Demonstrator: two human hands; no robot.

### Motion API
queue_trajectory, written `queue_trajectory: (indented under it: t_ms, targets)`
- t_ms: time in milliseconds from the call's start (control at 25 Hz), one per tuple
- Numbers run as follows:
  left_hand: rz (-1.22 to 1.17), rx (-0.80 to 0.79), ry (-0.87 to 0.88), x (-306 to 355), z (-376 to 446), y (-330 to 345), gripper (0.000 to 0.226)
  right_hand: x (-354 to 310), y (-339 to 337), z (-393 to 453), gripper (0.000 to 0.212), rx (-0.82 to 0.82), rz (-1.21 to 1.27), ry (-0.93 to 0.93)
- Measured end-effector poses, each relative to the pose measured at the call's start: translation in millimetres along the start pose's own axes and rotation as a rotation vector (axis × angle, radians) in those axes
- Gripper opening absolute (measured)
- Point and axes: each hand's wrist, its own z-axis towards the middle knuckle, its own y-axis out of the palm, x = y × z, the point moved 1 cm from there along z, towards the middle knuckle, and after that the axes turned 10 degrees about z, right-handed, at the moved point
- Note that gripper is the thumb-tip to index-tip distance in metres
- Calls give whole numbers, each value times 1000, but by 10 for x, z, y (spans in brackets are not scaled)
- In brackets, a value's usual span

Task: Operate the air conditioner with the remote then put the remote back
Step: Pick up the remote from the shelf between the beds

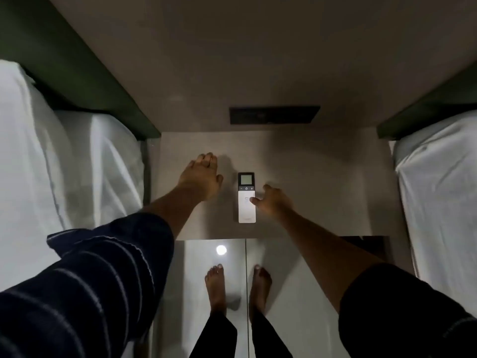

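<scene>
A slim white remote (246, 200) with a dark top and a small screen lies flat on the grey bedside table (322, 182), its screen end pointing at the wall. My right hand (271, 204) is just right of it, fingers apart, with the thumb tip touching the remote's right edge. My left hand (202, 175) rests palm down on the table to the left of the remote, fingers spread, a ring on one finger. No air conditioner is in view.
A dark switch panel (275, 115) sits on the wall behind the table. Beds with white sheets flank the table: one bed (64, 161) to the left, another bed (438, 182) to the right. My bare feet (237, 288) stand on a glossy white floor below.
</scene>
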Motion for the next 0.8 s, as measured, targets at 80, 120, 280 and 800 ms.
queue_trajectory:
  t_ms: [80,120,280,800]
  targets:
    - [19,7,-20,-32,122,172,68,-40,219,183,69,78,-2,49]
    - [18,-1,-36,-45,167,275,68,-57,360,272,71,115,11,61]
    - [-9,-45,-1,-95,248,480,69,-99,761,522,82,204,118,83]
    - [-7,14,-135,-739,-681,-531,61,-1041,-48,-403,66,-154,190,-247]
